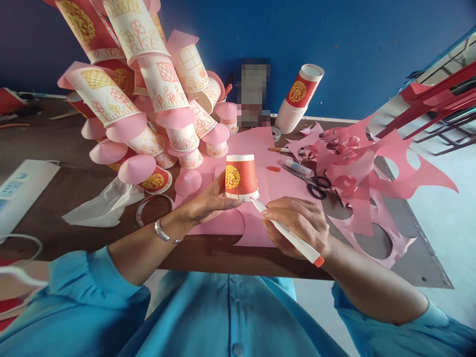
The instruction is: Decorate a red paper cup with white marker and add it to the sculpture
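Grips a slim white marker with an orange end [293, 239] in the tightly curled right hand [303, 223], tip at the downturned rim of a red-and-white paper cup [245, 177]. Steadies that cup in the half-closed left hand [208, 202], over pink paper sheets [256, 141]. Beyond the right hand, black-handled scissors [309, 181]; farther, a stack of paper cups [292, 111].

The dark brown wood-look tabletop [208, 255] turns grey at its right end. At the left lies a flat white oblong object [26, 191] with blue markings; near it, a crumpled translucent white plastic bag [107, 203] beside a thin whitish ring [140, 213]. Overlapping flat pink paper sheets [256, 141] cover the middle. A leaning stack of white paper cups [290, 116] stands behind, and cut pink paper scraps [351, 198] sprawl over the right side.
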### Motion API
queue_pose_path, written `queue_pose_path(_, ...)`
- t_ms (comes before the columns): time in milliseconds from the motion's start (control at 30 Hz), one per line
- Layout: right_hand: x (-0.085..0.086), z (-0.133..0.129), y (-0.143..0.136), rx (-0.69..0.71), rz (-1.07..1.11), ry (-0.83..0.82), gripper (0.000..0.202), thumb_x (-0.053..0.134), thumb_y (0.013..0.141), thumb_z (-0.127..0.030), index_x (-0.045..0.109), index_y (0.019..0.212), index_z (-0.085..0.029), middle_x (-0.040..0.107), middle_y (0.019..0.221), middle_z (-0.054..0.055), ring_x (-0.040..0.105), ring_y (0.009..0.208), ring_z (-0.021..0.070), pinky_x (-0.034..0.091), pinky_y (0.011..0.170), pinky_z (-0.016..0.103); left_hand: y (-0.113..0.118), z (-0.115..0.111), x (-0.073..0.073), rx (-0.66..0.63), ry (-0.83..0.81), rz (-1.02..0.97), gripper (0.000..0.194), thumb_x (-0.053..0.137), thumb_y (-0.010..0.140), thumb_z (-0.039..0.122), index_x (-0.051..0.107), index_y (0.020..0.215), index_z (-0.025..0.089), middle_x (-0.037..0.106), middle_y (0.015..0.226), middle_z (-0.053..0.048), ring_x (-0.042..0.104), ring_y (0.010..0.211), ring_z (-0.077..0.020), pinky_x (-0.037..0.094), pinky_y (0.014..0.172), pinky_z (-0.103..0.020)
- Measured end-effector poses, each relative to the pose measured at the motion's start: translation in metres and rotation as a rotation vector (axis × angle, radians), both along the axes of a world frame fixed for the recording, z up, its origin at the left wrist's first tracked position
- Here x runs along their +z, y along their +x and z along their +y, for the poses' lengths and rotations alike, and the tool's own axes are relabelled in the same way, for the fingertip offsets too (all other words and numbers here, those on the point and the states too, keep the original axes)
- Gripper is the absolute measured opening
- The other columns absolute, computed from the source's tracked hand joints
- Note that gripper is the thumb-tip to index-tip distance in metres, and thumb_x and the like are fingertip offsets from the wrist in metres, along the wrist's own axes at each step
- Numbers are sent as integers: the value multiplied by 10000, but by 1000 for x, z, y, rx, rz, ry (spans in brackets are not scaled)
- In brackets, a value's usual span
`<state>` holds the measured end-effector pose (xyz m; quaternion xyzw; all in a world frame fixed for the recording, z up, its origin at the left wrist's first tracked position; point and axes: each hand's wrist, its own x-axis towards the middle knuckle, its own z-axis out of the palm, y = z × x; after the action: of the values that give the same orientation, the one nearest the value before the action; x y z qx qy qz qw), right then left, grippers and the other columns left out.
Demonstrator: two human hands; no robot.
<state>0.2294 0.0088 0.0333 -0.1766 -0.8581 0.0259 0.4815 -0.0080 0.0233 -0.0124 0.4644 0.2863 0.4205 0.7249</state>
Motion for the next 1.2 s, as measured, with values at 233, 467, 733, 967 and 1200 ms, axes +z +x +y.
queue_pose_path(233,-1,-1,0,14,-23,-1,136,655,986,-93,640,1103,-161,772,839,52,781,715,176,687,649,279,-1,-1,0,7,-22,25,873,962,784,342,552,1554,302,734,1428,-118,662,1393,-375,505,1194,-555)
queue_pose_path(467,-4,0,4,-20,-35,48,169,656,1003,-116,652,1170,-141,780,948,96,811,874,211,714,763,317,-2,-2,-5,17,-14,-19,804,928,818,324,566,1536,331,755,1432,-80,648,1444,-355,454,1273,-561)
queue_pose_path(733,-14,-1,3,-9,-61,12,231,647,1021,-115,637,1251,-140,798,1045,132,816,957,226,702,780,332,1,1,0,18,-17,-75,760,894,825,278,592,1521,326,759,1429,-75,680,1399,-362,502,1228,-551)
queue_pose_path(967,-18,-1,0,60,-57,33,182,660,1026,-118,639,1207,-119,796,1085,161,825,1015,237,716,824,336,3,-1,4,-10,-54,-56,813,960,769,298,599,1497,300,754,1385,-98,697,1332,-359,555,1115,-484)
queue_pose_path(1200,-4,-1,1,68,-9,68,92,641,1046,-166,639,1137,-150,768,902,76,803,831,190,716,720,309,1,2,2,1,-33,-58,744,945,790,296,626,1463,294,774,1328,-81,682,1353,-345,535,1131,-476)
